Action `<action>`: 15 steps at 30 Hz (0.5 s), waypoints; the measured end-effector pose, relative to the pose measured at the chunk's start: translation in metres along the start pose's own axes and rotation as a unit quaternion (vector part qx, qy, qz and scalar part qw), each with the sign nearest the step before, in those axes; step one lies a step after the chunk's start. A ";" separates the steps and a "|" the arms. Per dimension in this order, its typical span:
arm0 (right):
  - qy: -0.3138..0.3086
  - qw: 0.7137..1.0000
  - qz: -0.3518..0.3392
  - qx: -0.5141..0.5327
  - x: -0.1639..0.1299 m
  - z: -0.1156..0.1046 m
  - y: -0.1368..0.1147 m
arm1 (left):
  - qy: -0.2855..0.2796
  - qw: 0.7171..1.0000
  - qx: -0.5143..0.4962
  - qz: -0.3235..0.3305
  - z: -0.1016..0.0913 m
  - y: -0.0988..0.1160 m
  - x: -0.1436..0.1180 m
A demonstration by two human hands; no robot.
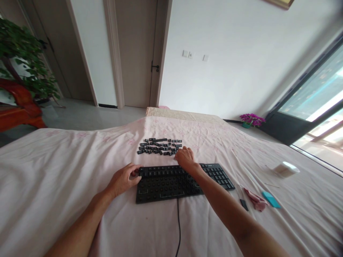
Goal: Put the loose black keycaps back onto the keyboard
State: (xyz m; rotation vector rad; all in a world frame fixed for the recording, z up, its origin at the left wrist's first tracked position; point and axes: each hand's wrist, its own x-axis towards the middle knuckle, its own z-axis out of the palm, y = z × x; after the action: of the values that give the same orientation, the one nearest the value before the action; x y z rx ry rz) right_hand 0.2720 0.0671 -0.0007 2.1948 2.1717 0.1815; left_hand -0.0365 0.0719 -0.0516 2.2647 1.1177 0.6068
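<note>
Reaching at frame centre, the right hand closes on loose keycaps. Left hand pins the keyboard edge, fingers curled; seating a cap likely needs careful alignment.

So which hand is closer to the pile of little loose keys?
The right hand. It reaches over the keyboard and touches the pile's near right edge. The left hand rests at the keyboard's left end, apart from the pile.
</note>
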 end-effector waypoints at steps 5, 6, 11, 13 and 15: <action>-0.005 1.000 0.013 0.020 0.005 0.002 0.007 | 0.002 1.000 -0.001 0.003 0.000 0.000 0.001; -0.004 1.000 0.013 0.024 0.006 0.003 0.008 | 0.002 1.000 -0.001 0.003 0.001 0.000 0.001; 0.016 0.998 -0.026 0.050 0.004 0.002 0.009 | 0.001 1.000 0.000 0.002 0.000 0.000 0.000; 0.033 0.997 -0.043 0.062 -0.003 -0.003 0.010 | 0.001 1.000 0.000 0.002 0.000 0.000 0.000; 0.051 0.994 -0.053 0.075 -0.015 -0.010 0.016 | 0.001 1.000 0.002 0.001 0.000 0.001 0.000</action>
State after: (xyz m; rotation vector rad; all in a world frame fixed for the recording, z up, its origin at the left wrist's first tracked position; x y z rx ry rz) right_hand 0.2861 0.0516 0.0104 2.1824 2.4260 0.1334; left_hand -0.0363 0.0711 -0.0507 2.2688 1.1178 0.6087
